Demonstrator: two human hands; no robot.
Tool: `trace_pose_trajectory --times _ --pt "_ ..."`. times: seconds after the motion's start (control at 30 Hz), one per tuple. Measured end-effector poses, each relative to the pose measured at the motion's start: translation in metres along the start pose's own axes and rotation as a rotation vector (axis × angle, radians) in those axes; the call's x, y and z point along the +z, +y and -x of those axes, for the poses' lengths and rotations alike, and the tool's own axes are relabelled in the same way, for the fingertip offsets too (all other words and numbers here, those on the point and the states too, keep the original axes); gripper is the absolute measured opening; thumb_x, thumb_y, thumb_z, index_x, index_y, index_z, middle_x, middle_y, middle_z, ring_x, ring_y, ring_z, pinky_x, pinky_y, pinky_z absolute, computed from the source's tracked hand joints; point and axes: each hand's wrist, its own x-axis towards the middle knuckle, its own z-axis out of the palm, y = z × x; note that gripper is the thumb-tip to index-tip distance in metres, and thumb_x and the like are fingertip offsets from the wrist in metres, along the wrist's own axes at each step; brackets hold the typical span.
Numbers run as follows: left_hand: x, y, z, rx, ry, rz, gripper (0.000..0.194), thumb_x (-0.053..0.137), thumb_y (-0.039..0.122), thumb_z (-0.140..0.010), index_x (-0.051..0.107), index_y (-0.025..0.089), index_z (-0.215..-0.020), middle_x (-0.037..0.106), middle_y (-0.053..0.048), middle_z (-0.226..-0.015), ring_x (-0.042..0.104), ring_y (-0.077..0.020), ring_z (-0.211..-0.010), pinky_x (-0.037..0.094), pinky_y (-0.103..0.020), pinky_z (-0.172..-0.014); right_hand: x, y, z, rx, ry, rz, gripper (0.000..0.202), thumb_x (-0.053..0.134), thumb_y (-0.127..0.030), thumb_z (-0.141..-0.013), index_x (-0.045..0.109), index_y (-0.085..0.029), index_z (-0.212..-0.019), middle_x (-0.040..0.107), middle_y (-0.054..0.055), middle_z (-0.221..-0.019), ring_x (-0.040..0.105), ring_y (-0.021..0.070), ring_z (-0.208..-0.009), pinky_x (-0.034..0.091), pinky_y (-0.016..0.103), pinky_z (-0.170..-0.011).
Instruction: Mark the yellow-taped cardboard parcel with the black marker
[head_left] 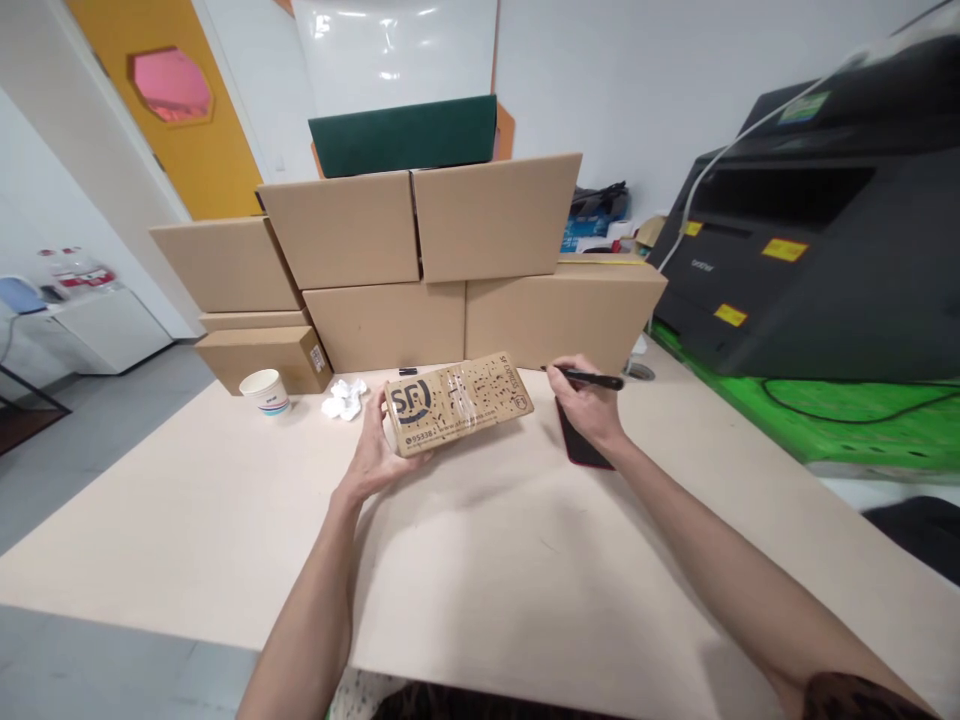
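My left hand point(377, 450) grips the left end of a small brown cardboard box point(461, 402), tilted up off the table. The box carries a large SF logo, SF Express print and many black marks, with shiny clear tape across its middle. My right hand point(589, 405) is closed around a black marker point(592, 378), its tip pointing left toward the box but apart from it. Beneath that hand lies a dark phone point(581, 445) with a red edge. A small black cap point(407, 371) rests on the table behind the box.
Stacked cardboard boxes point(386, 325) wall off the table's point(187, 520) back edge, with a green box point(405, 137) on top. At left stand a paper cup point(264, 393) and crumpled tissue point(344, 399). A large black printer point(810, 240) sits on a green surface point(825, 420) at right.
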Motion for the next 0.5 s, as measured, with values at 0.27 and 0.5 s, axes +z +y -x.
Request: trace_pose_trajectory --times 0.27,0.5 --pt "0.001 -0.007 0.001 -0.054 -0.012 0.060 0.125 0.096 0.043 -0.059 0.024 0.029 -0.160 0.041 -0.018 -0.156 0.045 -0.0413 -0.144 0.039 -0.062 -0.119 0.015 0.050 0.012 -0.068 -0.760 0.667 0.031 0.047 -0.003 -0.089 0.073 -0.016 -0.100 0.065 0.016 -0.104 0.063 0.0260 -0.094 0.042 0.031 -0.076" --pt "0.003 -0.007 0.000 -0.064 0.015 0.088 0.124 0.096 0.044 -0.057 0.027 0.029 -0.159 0.042 -0.017 -0.157 0.043 -0.0418 -0.146 0.038 -0.063 -0.120 0.021 0.058 0.017 0.003 -0.673 0.432 0.033 0.046 -0.006 -0.091 0.072 -0.016 -0.109 0.069 0.015 -0.105 0.064 0.0248 -0.099 0.047 0.033 -0.085"
